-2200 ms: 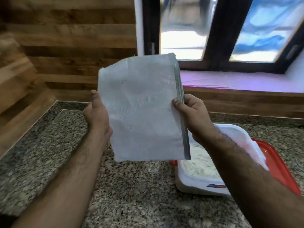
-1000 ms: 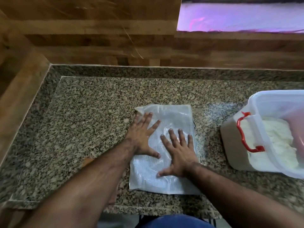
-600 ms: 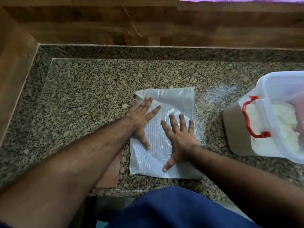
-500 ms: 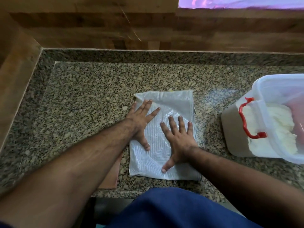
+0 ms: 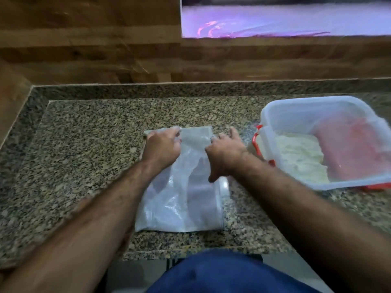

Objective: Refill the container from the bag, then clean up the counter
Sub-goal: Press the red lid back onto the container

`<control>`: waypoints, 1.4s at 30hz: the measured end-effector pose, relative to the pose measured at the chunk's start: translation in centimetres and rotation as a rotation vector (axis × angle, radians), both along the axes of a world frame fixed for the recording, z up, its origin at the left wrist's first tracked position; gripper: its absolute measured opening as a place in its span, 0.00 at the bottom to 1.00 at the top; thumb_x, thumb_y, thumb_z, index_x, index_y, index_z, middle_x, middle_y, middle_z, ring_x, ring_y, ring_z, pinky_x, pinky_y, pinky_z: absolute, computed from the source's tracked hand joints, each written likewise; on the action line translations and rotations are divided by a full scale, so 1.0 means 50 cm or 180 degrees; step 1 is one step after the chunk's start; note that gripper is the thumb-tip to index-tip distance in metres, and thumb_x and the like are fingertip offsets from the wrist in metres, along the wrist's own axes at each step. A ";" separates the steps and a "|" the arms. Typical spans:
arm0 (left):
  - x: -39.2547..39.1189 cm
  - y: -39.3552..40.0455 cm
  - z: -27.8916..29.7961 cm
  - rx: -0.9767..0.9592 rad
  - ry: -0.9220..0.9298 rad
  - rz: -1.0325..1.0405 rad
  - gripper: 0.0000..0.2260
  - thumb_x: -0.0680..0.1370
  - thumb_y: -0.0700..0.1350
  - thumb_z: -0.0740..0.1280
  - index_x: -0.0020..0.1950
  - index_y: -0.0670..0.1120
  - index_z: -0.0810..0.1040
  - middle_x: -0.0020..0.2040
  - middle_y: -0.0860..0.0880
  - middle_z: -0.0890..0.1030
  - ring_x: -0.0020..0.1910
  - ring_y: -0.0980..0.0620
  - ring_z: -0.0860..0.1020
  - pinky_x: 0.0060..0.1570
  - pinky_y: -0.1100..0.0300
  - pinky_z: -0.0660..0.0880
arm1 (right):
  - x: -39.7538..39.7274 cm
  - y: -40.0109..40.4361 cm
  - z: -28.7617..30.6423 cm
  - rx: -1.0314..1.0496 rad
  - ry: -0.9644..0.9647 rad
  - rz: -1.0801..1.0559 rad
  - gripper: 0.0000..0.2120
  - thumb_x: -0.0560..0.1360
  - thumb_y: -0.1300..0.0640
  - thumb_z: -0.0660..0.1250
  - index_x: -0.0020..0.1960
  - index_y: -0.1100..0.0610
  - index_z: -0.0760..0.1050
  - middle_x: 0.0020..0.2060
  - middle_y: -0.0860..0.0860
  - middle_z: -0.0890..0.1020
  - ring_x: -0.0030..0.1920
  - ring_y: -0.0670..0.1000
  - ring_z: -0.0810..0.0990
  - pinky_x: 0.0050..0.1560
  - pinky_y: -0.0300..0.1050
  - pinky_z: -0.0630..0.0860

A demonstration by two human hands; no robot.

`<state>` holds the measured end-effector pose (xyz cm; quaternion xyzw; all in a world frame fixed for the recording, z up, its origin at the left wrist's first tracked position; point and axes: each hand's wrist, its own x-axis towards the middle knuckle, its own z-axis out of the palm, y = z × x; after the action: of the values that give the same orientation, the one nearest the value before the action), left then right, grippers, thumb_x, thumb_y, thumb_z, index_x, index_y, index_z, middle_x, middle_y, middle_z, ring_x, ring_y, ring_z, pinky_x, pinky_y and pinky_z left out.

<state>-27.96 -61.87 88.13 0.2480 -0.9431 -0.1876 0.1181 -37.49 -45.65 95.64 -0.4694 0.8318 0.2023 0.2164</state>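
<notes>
An empty translucent white bag (image 5: 182, 199) lies flat on the granite counter (image 5: 84, 144), near its front edge. My left hand (image 5: 163, 146) is curled over the bag's far left corner, gripping it. My right hand (image 5: 226, 153) rests on the far right corner, fingers bent at the edge and thumb spread out on the plastic. To the right stands the open clear plastic container (image 5: 296, 102) with white flour (image 5: 300, 155) inside and a red latch (image 5: 257, 140) on its near side.
A red lid (image 5: 376, 187) shows under the container's right side. A wooden wall (image 5: 105, 60) runs along the back and left of the counter. A pink-lit sill (image 5: 275, 20) lies above the back wall. The counter's front edge (image 5: 190, 250) is close to my body.
I laid the raised bag flat on the counter and pressed it with both palms. Both hands have since slid from its middle to its far corners, and the left fingers have curled.
</notes>
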 end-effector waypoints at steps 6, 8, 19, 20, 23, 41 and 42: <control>-0.116 0.219 0.170 0.0178 0.1560 -0.0537 0.13 0.80 0.42 0.70 0.63 0.44 0.87 0.53 0.45 0.90 0.51 0.45 0.88 0.54 0.50 0.85 | -0.147 0.179 0.265 -0.1203 0.0374 -0.0363 0.35 0.73 0.39 0.77 0.76 0.47 0.71 0.72 0.50 0.79 0.73 0.55 0.76 0.78 0.61 0.62; -0.156 0.314 0.214 0.0217 0.1759 -0.0844 0.11 0.79 0.42 0.72 0.61 0.44 0.88 0.52 0.46 0.90 0.49 0.45 0.88 0.52 0.49 0.85 | -0.217 0.278 0.302 -0.1536 0.0398 -0.0641 0.36 0.75 0.41 0.76 0.79 0.48 0.70 0.75 0.51 0.77 0.75 0.56 0.75 0.77 0.58 0.67; -0.323 0.682 0.171 -0.0610 -0.0459 -0.1189 0.37 0.79 0.78 0.50 0.52 0.51 0.85 0.51 0.51 0.88 0.53 0.46 0.84 0.50 0.50 0.78 | -0.544 0.777 0.014 -0.2075 0.0279 -0.2450 0.12 0.77 0.61 0.68 0.58 0.54 0.84 0.56 0.56 0.88 0.56 0.59 0.85 0.59 0.49 0.80; -0.327 0.679 0.164 -0.0396 -0.0574 -0.1153 0.37 0.79 0.78 0.50 0.51 0.51 0.86 0.50 0.51 0.87 0.53 0.47 0.83 0.50 0.51 0.78 | -0.543 0.799 -0.028 -0.1869 0.0109 -0.2454 0.14 0.76 0.62 0.68 0.60 0.54 0.83 0.57 0.55 0.88 0.56 0.57 0.85 0.59 0.49 0.80; -0.320 0.664 0.157 0.0065 -0.0573 -0.1023 0.38 0.78 0.79 0.50 0.53 0.53 0.87 0.51 0.55 0.88 0.51 0.52 0.83 0.52 0.51 0.79 | -0.506 0.839 -0.138 -0.1221 -0.0631 -0.2187 0.27 0.72 0.61 0.73 0.71 0.51 0.79 0.63 0.49 0.85 0.60 0.51 0.84 0.64 0.45 0.80; -0.316 0.667 0.167 -0.0028 -0.0346 -0.0900 0.29 0.79 0.75 0.60 0.53 0.54 0.88 0.49 0.57 0.87 0.47 0.57 0.83 0.50 0.50 0.82 | -0.546 0.801 -0.135 -0.4335 0.0828 -0.1835 0.10 0.85 0.55 0.66 0.61 0.59 0.79 0.48 0.53 0.82 0.46 0.56 0.78 0.41 0.48 0.75; -0.316 0.664 0.166 0.0080 -0.0315 -0.0909 0.30 0.79 0.76 0.59 0.55 0.54 0.88 0.51 0.57 0.88 0.50 0.58 0.83 0.53 0.50 0.82 | -0.556 0.785 -0.099 -0.4549 0.0922 -0.1814 0.10 0.85 0.55 0.66 0.62 0.59 0.79 0.48 0.54 0.81 0.46 0.58 0.78 0.41 0.48 0.73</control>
<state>-43.78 -28.65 96.43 0.1217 -0.9710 -0.2018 0.0405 -65.28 -6.37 90.68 -0.2323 0.8687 -0.3863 -0.2054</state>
